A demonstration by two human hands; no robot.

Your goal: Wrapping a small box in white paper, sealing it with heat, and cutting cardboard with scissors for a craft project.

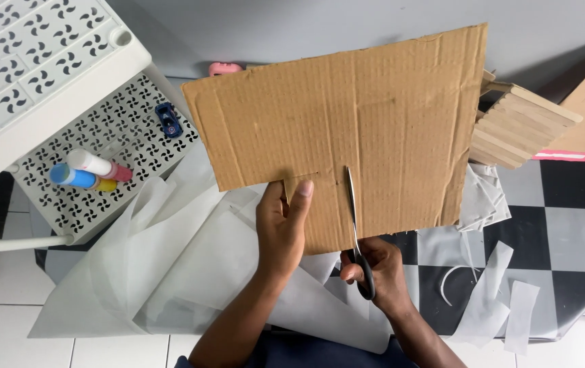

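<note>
The left hand [280, 228] gripped the lower edge of a brown corrugated cardboard sheet [347, 129] held above the chequered bench [565, 225], while the right hand [377, 269], closed on grey scissors [355, 225], had the blades in that edge, white paper strips [503, 293] lying near the bench's right edge.

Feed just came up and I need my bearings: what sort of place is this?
Probably a home craft corner on a tiled floor. The left hand holds cardboard that the right hand cuts with scissors; paper sheets and glue sticks lie nearby.
</note>
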